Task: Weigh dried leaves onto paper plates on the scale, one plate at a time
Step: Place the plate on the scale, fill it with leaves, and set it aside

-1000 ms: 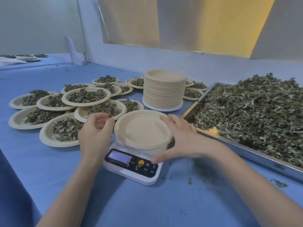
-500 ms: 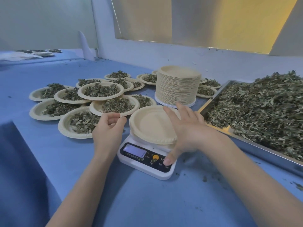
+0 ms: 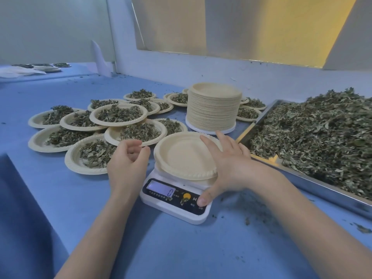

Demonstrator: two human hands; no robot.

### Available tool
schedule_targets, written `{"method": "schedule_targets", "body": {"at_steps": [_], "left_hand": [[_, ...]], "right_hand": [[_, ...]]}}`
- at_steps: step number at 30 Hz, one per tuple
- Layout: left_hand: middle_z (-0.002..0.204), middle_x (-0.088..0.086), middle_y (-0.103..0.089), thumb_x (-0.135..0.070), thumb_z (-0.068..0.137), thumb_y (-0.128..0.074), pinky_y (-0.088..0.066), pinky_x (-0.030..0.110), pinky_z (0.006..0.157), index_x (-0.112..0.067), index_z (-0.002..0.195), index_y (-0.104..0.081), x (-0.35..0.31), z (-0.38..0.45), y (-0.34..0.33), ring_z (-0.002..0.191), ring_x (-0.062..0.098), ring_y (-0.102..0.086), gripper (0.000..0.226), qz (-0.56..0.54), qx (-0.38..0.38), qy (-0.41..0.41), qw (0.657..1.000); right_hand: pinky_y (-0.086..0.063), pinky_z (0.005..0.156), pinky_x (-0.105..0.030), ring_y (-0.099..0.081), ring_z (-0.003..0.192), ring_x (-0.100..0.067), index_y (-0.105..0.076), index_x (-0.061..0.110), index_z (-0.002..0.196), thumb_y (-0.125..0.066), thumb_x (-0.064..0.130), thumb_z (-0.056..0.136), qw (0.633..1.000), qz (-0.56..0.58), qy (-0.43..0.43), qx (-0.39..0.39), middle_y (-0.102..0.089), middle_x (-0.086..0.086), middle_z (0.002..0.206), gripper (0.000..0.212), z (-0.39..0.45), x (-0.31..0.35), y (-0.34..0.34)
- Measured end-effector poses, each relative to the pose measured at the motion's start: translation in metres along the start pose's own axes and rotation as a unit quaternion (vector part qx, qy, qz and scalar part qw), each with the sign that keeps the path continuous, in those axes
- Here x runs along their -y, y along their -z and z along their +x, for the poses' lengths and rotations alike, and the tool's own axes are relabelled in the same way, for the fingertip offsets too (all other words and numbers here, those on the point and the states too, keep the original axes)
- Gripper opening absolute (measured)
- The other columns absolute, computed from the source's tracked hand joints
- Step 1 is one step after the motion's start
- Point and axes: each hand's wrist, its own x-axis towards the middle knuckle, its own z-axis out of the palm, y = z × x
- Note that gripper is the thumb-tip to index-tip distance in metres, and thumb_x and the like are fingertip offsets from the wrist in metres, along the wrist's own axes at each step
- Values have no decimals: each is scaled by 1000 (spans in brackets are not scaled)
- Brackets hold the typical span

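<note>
An empty beige paper plate [image 3: 181, 156] lies on the white digital scale [image 3: 171, 206], whose display reads 0. My right hand [image 3: 225, 164] is spread over the plate's right rim, fingers straight, while its thumb presses a button at the right end of the scale's black panel. My left hand [image 3: 128, 162] hovers just left of the scale with fingers loosely curled and holds nothing. A big heap of dried leaves [image 3: 322, 133] fills a metal tray [image 3: 314, 184] on the right.
A tall stack of empty plates [image 3: 213, 109] stands behind the scale. Several plates filled with leaves [image 3: 118, 115] crowd the blue table to the left and behind. Leaf crumbs [image 3: 247, 220] lie near the scale. A wall and window ledge close the far side.
My right thumb has slid down onto the scale's button and my fingers have stretched further over the plate. The left hand stays beside the scale. The view has shifted slightly left.
</note>
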Motion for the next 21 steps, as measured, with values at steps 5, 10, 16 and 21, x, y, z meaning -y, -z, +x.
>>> {"method": "schedule_targets", "body": {"at_steps": [5, 10, 16, 21], "left_hand": [[93, -4, -59, -18, 84, -61, -40, 31, 82, -15, 104, -61, -44, -1, -28, 91, 17, -50, 20, 151, 79, -244, 955], [103, 5, -62, -16, 83, -59, -39, 34, 90, -10, 106, -62, -90, -3, -84, 101, 21, -52, 24, 181, 244, -305, 903], [102, 4, -60, -21, 82, -59, -42, 31, 83, -16, 110, -59, -110, -11, -154, 97, 22, -55, 29, 185, 336, -287, 878], [117, 14, -53, -19, 84, -55, -41, 33, 84, -5, 118, -51, -118, -24, -222, 109, 31, -51, 36, 314, 429, -313, 787]], "right_hand": [[11, 116, -47, 27, 141, -20, 21, 41, 145, -78, 69, 50, 996, 69, 55, -13, 33, 3, 153, 139, -5, -8, 5], [-5, 119, -48, 13, 146, -18, 18, 32, 149, -77, 69, 52, 991, 110, 63, -34, 15, 3, 158, 140, -11, -36, 23], [-11, 119, -47, 7, 146, -20, 10, 32, 151, -67, 75, 51, 992, 126, -9, -14, 9, 1, 158, 134, -23, -113, 39], [-12, 118, -51, 6, 146, -27, 7, 28, 152, -63, 77, 50, 991, 94, -91, -4, 13, -6, 159, 133, -10, -174, 38]]}}
